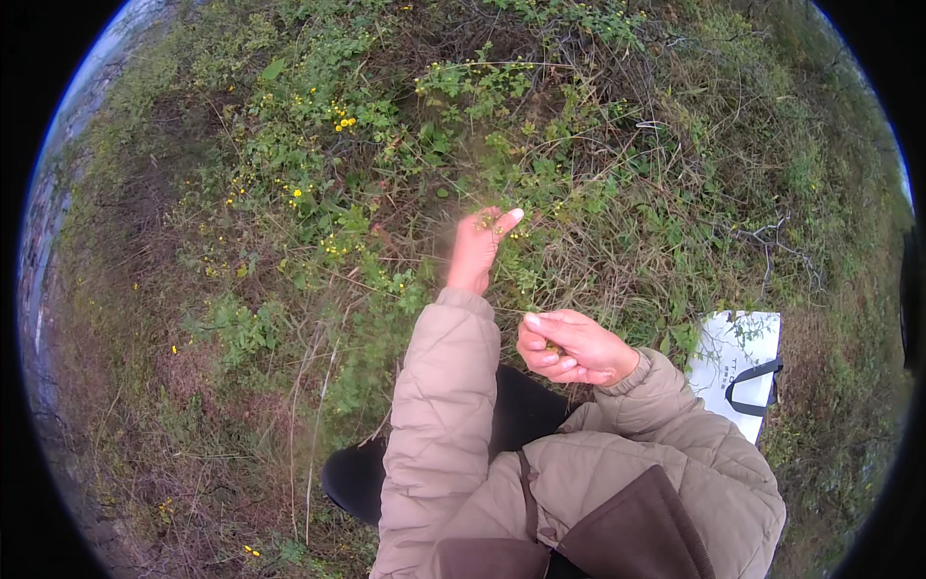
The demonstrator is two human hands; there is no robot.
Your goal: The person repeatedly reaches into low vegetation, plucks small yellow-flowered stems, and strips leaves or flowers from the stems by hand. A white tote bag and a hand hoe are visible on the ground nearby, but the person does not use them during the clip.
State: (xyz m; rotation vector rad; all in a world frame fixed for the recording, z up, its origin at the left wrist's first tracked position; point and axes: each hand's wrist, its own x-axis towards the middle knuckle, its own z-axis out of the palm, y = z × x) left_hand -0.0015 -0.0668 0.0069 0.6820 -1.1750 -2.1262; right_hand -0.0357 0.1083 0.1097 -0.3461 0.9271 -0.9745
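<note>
My left hand (474, 250) reaches into the low plants, thumb stretched out to the right. Across it lies a sprig with small yellow-green buds (515, 234), between thumb and fingers; the fingers are partly hidden and blurred. Nearer my body, my right hand (575, 349) is curled with the thumb tip pressed to the index finger. Some yellow-green flower buds (555, 349) show inside its bent fingers. Around both hands grow green leafy stems and dry grass.
A white paper bag (723, 369) with dark handles and writing lies on the grass at right. Bare twigs (778, 242) stick up beyond it. Open yellow flowers (344, 124) grow on bushes ahead and left. My dark-clothed knee (354, 481) and dry stalks (318, 427) are close at left.
</note>
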